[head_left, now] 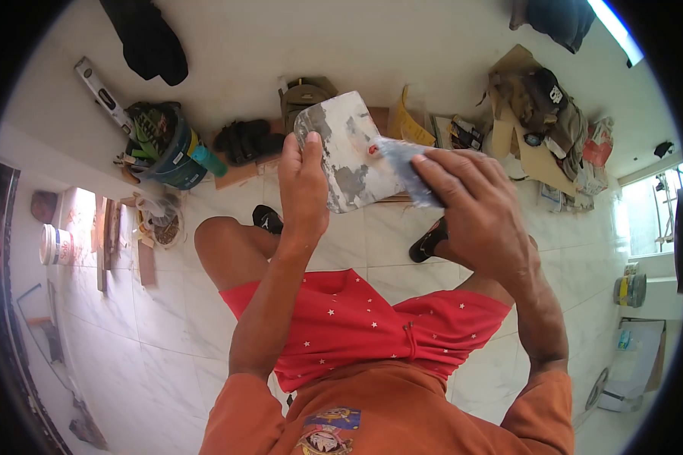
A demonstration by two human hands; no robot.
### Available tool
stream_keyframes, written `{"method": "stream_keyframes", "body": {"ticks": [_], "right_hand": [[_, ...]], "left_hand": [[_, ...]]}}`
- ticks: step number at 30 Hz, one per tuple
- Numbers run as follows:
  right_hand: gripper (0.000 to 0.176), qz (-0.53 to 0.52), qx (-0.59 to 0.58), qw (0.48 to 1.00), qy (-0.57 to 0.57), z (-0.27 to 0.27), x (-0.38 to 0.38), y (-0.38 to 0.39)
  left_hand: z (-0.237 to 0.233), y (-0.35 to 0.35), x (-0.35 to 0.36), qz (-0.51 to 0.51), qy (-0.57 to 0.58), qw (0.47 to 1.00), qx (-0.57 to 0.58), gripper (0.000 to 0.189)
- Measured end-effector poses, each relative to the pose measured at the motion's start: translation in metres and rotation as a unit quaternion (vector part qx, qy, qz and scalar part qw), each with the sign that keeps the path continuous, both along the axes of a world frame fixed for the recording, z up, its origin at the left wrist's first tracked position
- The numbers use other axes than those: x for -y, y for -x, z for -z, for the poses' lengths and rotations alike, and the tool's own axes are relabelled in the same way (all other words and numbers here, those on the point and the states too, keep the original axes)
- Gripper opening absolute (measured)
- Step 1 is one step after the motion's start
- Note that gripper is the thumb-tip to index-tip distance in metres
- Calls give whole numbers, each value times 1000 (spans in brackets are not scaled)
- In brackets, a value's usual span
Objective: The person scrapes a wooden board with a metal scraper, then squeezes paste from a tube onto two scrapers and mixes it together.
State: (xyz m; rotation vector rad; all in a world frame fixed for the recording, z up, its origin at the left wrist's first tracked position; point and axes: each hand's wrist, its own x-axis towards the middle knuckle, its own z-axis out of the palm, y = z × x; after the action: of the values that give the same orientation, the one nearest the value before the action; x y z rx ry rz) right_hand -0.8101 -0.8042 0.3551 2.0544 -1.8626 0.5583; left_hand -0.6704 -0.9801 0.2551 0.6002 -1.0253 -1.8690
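Observation:
My left hand [303,186] grips the left edge of a flat plate [349,178] with rounded corners, its thumb on the upper face. The plate is held up in front of my knees, its face blotched with white and dark grey, and a small red spot [372,150] shows near its right side. In my right hand [482,205] is a bluish-grey piece of cloth-like material [411,173], closed under the fingers and overlapping the plate's right edge. Some of that piece is hidden by the hand and slightly blurred.
A bucket [176,155] of tools and a spirit level [102,97] stand by the wall at left. Dark shoes [243,142], a backpack [305,97] and a cardboard box [512,125] line the wall. A white tub [56,245] and wooden strips [103,243] stand at far left.

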Motion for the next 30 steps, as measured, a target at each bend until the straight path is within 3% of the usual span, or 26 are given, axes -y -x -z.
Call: {"method": "stream_keyframes", "body": {"ticks": [2,5,12,30], "right_hand": [[46,5,77,997,14,-4,1,2],[47,-6,75,997,-4,-2,3,2],[47,-15,-91,994,-57,16,13,-8],[41,22,-110,992,-56,5,16,-15]], "left_hand": [[-3,-4,3,-10,2,1000,0,20],[-4,-5,4,-19,6,1000,12,20],[3,0,1,-67,43,996,31,19],[7,4,-14,-161,130,971,123,24]]}}
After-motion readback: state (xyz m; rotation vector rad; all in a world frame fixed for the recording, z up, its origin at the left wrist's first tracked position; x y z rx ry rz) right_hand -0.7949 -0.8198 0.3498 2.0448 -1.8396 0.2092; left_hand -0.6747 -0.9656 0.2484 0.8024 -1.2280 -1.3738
